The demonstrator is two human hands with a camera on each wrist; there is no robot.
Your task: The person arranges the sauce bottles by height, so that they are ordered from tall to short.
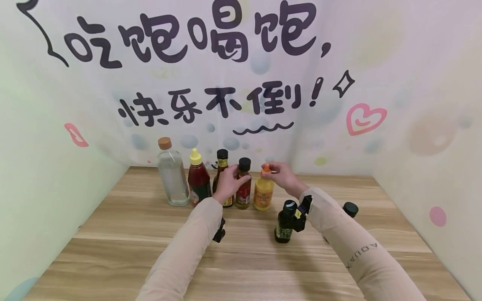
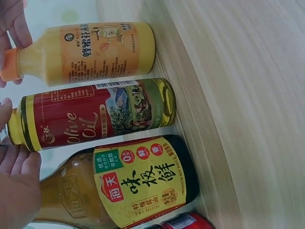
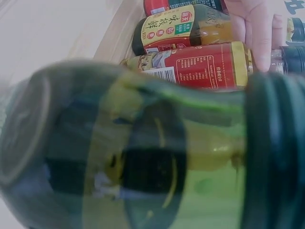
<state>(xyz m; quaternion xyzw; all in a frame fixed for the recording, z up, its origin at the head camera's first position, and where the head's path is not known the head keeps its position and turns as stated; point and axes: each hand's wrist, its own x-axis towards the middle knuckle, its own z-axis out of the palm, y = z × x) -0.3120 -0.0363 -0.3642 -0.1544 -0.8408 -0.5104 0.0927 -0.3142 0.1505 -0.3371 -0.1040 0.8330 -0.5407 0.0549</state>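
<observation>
My left hand (image 1: 227,182) grips the neck of an olive oil bottle (image 2: 95,114) with a red label and dark cap. The bottle stands upright at the back of the table. Just to its right is a yellow honey mustard bottle (image 1: 263,194). Its orange cap (image 2: 10,65) is pinched between the thumb and fingers of my right hand (image 1: 283,176). On the left, a soy sauce bottle (image 2: 138,181) with a yellow label stands beside the olive oil, partly behind my left hand in the head view.
A red sauce bottle (image 1: 198,179) with a yellow tip and a clear bottle (image 1: 173,177) with a brown cap continue the row leftward. A dark green bottle (image 1: 284,225) stands nearer, under my right wrist. Another dark cap (image 1: 350,209) shows behind the right sleeve.
</observation>
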